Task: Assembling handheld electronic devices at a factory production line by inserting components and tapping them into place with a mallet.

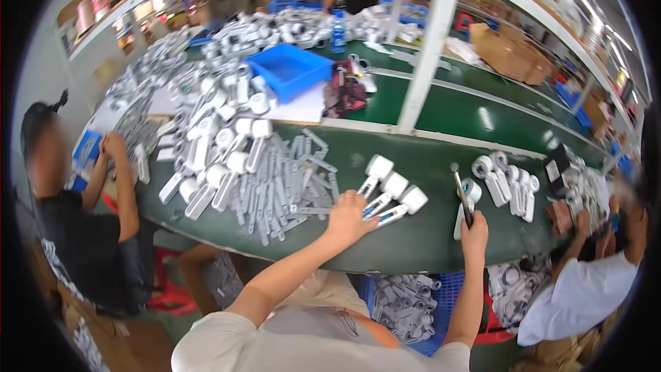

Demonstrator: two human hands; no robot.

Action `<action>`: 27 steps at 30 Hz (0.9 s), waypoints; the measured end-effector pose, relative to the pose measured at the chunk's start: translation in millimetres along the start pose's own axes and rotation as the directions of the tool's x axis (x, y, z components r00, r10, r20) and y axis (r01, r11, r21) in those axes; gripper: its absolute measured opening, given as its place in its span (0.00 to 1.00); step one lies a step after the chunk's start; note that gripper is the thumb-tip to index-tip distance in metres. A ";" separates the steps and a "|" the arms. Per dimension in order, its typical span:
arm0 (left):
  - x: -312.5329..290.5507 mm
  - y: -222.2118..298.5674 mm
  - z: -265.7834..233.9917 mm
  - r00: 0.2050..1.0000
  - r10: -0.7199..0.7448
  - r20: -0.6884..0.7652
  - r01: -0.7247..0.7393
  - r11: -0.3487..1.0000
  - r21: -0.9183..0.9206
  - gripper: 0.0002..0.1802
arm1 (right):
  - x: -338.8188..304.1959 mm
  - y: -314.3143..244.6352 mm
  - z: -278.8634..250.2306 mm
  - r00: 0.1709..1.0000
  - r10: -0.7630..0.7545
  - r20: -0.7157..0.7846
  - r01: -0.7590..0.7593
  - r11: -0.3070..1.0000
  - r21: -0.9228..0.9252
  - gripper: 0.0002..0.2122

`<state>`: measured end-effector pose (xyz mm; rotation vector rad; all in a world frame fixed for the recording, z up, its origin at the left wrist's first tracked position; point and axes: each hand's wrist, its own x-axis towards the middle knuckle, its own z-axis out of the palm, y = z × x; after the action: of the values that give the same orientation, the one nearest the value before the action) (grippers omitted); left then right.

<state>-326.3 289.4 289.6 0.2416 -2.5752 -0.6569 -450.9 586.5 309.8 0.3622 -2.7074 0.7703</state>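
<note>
Three white handheld devices with round heads and long handles (394,186) lie side by side on the green table in front of me. Their handles are uncovered, showing blue and dark parts inside. My left hand (351,220) rests across the lower ends of these handles, fingers stretched and thumb apart. To the right, my right hand (474,231) is closed around a slim tool (463,196) with a dark handle and a shiny shaft pointing up and away; its exact kind is unclear. Just behind the tool lies another white device (471,191), partly covered by it.
Flat grey handle covers (279,189) are piled left, beside a heap of white devices (206,145). More devices (509,182) lie right. Beyond stand a blue tray (289,69) and a white post (434,45). A blue crate (447,303) sits below the edge. People work on both sides.
</note>
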 end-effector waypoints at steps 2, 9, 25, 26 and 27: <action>-0.9 4.2 1.7 1.000 -0.001 -0.013 0.001 0.999 0.038 0.30 | -21.6 -35.7 -12.9 0.996 -0.050 0.071 0.049 0.999 0.011 0.09; -10.1 8.5 -18.8 0.999 -0.032 0.038 0.032 0.999 0.014 0.29 | -66.5 -81.4 2.3 0.971 0.017 0.240 -0.118 0.904 0.411 0.09; 17.5 -132.4 -112.5 0.992 0.089 0.089 -0.104 0.978 0.183 0.21 | -68.6 -76.1 41.1 0.853 0.015 0.521 -0.502 0.295 0.813 0.04; 21.2 -137.8 -116.8 0.960 0.161 0.231 -0.202 0.965 0.167 0.21 | -67.9 -75.2 41.3 0.853 0.015 0.522 -0.503 0.292 0.814 0.04; 25.2 -151.6 -112.7 0.947 0.196 0.255 -0.233 0.964 0.125 0.20 | -67.3 -74.7 41.0 0.853 0.017 0.522 -0.505 0.279 0.817 0.04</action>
<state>-286.1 104.6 312.7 -0.0774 -2.8348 -0.4287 -373.9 513.2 287.7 0.2948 -2.2663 2.7123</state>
